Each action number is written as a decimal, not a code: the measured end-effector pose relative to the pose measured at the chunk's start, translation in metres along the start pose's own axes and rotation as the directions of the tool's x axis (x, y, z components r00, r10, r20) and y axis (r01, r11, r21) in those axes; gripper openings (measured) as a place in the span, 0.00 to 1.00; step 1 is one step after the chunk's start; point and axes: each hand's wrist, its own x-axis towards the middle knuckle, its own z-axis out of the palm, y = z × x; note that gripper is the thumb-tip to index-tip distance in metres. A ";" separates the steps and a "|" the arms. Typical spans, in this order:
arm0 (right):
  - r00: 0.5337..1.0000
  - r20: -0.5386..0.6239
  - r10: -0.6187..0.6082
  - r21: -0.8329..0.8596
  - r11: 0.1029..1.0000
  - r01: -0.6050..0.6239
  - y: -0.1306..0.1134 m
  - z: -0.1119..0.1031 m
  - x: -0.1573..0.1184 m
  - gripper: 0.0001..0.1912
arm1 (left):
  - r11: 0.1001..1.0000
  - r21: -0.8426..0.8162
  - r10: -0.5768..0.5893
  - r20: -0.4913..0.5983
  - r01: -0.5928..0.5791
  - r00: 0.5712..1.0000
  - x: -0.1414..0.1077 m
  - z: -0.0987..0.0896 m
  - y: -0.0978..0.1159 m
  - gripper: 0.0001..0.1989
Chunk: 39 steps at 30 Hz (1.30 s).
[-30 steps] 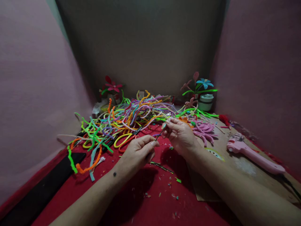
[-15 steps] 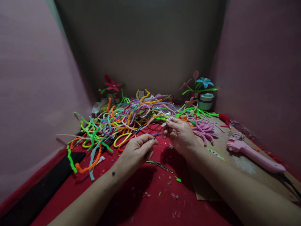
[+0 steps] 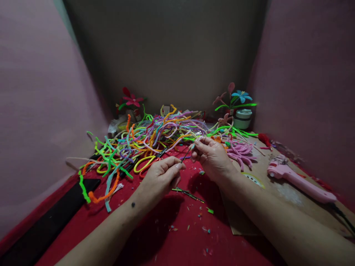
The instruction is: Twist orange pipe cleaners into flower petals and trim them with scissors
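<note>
Over the red cloth (image 3: 155, 236), my left hand (image 3: 163, 175) pinches the lower end of a thin dark stem (image 3: 186, 155) between thumb and fingers. The stem slants up to the right toward my right hand (image 3: 210, 157), whose thumb and fingertips close on its upper end. A small pale bluish bit (image 3: 192, 147) shows at those fingertips; its kind is too small to tell. Several thin dark sticks (image 3: 191, 195) lie on the cloth below the hands. Scissors (image 3: 153, 159) with a yellow and orange handle rest just beyond my left hand.
A tangled heap of colourful pipe cleaners (image 3: 166, 129) spreads across the back. At right, a pink glue gun (image 3: 302, 181) and pink pipe cleaners (image 3: 241, 149) lie on a brown board (image 3: 277, 199). Pipe-cleaner flowers (image 3: 242, 96) stand behind, near a lidded jar (image 3: 242, 120). A black strip (image 3: 55, 218) lies left.
Both hands stay nearly in place with the stem between them. The right fingertips have shifted very slightly, and the pale bit shows a little more clearly.
</note>
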 end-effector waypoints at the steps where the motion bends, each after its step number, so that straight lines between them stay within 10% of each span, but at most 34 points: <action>1: 1.000 0.001 0.000 0.000 1.000 0.000 0.000 0.000 0.000 0.10 | 1.000 0.004 -0.004 0.006 0.004 1.000 0.000 0.001 0.000 0.10; 27: 1.000 0.016 0.013 -0.017 1.000 -0.013 0.002 0.000 -0.001 0.08 | 0.997 0.069 -0.014 0.004 0.014 1.000 0.000 0.002 0.000 0.10; 39: 0.978 0.028 0.204 0.159 0.965 -0.206 0.004 -0.005 0.001 0.05 | 0.996 0.077 -0.034 0.012 0.033 0.999 -0.002 0.004 0.001 0.11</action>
